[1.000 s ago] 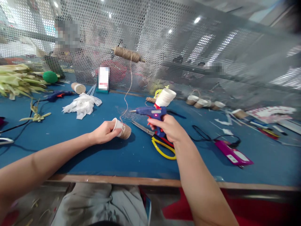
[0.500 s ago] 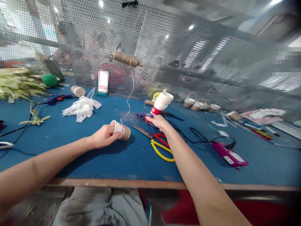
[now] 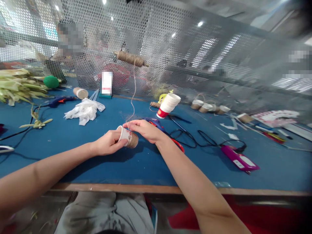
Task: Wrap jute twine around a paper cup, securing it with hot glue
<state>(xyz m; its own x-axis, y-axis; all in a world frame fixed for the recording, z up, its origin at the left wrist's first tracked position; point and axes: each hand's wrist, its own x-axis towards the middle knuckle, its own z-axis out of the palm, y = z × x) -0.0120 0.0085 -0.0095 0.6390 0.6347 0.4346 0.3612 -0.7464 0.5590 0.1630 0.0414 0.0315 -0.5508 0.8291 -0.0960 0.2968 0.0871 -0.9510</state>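
Note:
My left hand (image 3: pixel 107 142) grips a small paper cup (image 3: pixel 128 137) lying on its side over the blue table (image 3: pixel 80 143); its lower half is wound with brown twine. My right hand (image 3: pixel 143 129) pinches the twine strand (image 3: pixel 133 97) right at the cup. That strand runs up to a twine spool (image 3: pixel 130 58) mounted on the perforated screen. The blue glue gun (image 3: pixel 156 122) and the red and yellow scissors (image 3: pixel 179 146) lie on the table just behind my right hand, partly hidden by it.
A stack of white cups (image 3: pixel 169 104) leans behind the gun. A black cable (image 3: pixel 195 138) leads to a magenta device (image 3: pixel 240 158) at right. White plastic scraps (image 3: pixel 84 110), a second glue gun (image 3: pixel 59 100), green leaves (image 3: pixel 17 84) and several twine-wrapped cups (image 3: pixel 207 106) lie farther back.
My right hand set the blue glue gun down on the table, then came left to the cup and took hold of the twine. My left hand kept holding the cup.

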